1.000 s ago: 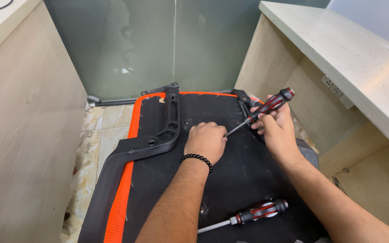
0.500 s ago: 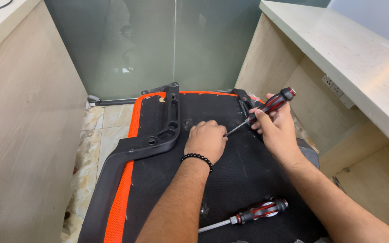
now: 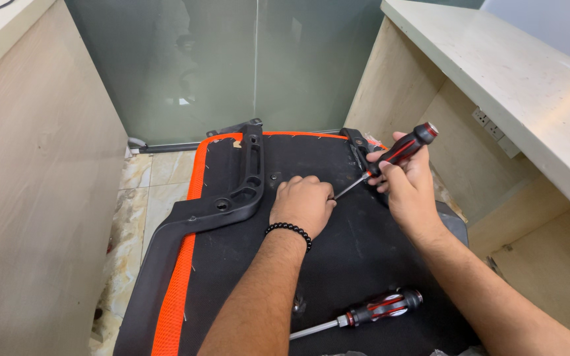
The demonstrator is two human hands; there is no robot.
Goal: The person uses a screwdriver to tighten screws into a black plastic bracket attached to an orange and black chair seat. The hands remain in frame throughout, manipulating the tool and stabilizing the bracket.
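Up near the far edge of the black panel (image 3: 364, 264), nothing's really moved: my right hand (image 3: 407, 191) fingers still grip the screwdriver (image 3: 390, 158), left hand (image 3: 303, 204) still fisted at its tip.

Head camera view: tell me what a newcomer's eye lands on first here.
First, the right hand gripping a red-and-black screwdriver, its tip angled down toward the closed left hand, which rests on a black panel edged in bright orange mesh. A black plastic armrest bracket lies across the panel to the left, and a second screwdriver lies loose near the bottom.
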